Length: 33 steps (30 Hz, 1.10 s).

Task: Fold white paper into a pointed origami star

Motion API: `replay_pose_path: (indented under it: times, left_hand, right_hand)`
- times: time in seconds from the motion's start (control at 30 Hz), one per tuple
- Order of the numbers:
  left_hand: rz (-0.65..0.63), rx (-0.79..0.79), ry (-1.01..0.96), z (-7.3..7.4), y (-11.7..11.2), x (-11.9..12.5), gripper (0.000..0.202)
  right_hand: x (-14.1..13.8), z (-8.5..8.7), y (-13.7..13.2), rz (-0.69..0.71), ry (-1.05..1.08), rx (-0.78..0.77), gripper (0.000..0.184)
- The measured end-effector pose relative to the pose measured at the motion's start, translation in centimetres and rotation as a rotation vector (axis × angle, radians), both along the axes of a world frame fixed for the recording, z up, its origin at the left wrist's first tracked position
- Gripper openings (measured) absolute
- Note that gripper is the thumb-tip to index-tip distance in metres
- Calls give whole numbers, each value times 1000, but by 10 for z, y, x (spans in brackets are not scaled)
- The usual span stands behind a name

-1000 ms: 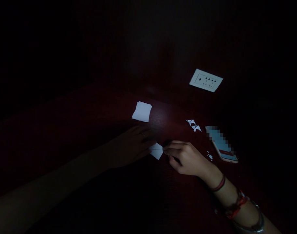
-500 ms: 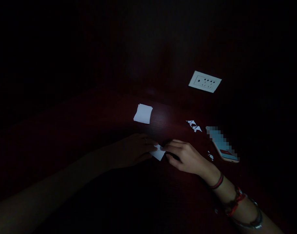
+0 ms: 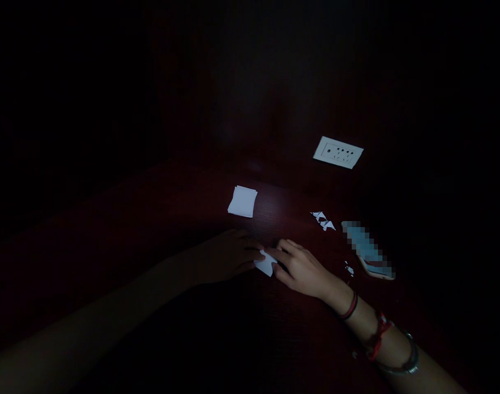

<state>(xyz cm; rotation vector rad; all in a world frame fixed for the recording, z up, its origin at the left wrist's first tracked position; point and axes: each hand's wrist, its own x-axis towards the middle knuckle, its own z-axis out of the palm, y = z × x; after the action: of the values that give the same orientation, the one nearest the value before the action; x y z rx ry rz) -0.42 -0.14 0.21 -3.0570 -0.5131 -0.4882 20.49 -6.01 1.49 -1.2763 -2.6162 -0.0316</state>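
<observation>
A small white piece of paper point(image 3: 265, 265) lies on a dark reddish table point(image 3: 151, 230) in very dim light. My left hand point(image 3: 227, 255) rests on the table with its fingertips pressed on the paper's left edge. From the right, my right hand point(image 3: 301, 268) lies over the paper, fingers stretched and pressing it flat. Much of the paper is hidden between the two hands. Red cords and a metal bangle circle my right wrist.
A stack of white square papers point(image 3: 242, 201) lies beyond the hands. Small folded white pieces point(image 3: 323, 220) and scraps point(image 3: 349, 268) lie right of them, beside a phone point(image 3: 368, 251). A white socket plate point(image 3: 337, 152) sits on the wall behind.
My right hand has gone from pinching the paper's edge to lying flat over it. Both hands have closed in, so less paper shows. The view has tilted slightly.
</observation>
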Motion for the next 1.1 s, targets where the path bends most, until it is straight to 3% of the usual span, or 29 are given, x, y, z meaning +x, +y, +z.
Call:
replay_pose_path:
  times: [0.43,0.67,0.97,1.1]
  left_hand:
    - [2,2,0,6,-4,-1,27]
    - [35,-25,16,11,-8,-2,27]
    - [-2,-73,-4,15,-10,2,24]
    - [10,-86,-38,11,-10,5,21]
  right_hand:
    - [1,2,-1,-48,1,11,25]
    - [15,6,3,78,25,-20,23]
    - [14,4,0,21,142,-87,22]
    - [14,3,-2,56,160,-64,21]
